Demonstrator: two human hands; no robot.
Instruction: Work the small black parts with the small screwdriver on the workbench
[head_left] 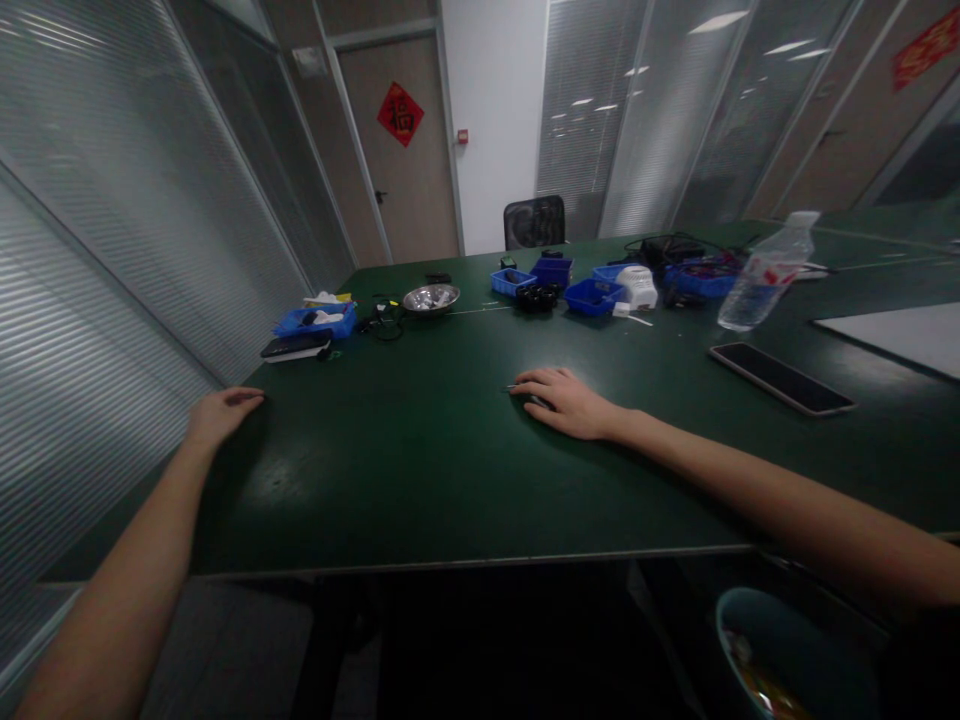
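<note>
My right hand (566,402) lies on the dark green tabletop (420,460) near its middle. Its fingers are stretched out and the thumb is apart from them. Beside the fingertips is a small, thin silvery thing (508,388), too small to name; the fingertips seem to touch it. My left hand (221,412) is over the table's left edge, with thumb and fingers pressed together. Whether anything is between those fingers cannot be made out. Nearest to my left hand is a black-covered notebook or box (296,347).
Behind stand a blue tray (319,322), a metal bowl (431,299), black cables (384,318), and several blue bins (592,296). To the right are a phone (780,378), a tilted water bottle (766,272) and a pale sheet (900,332). A bin (731,600) is below the table.
</note>
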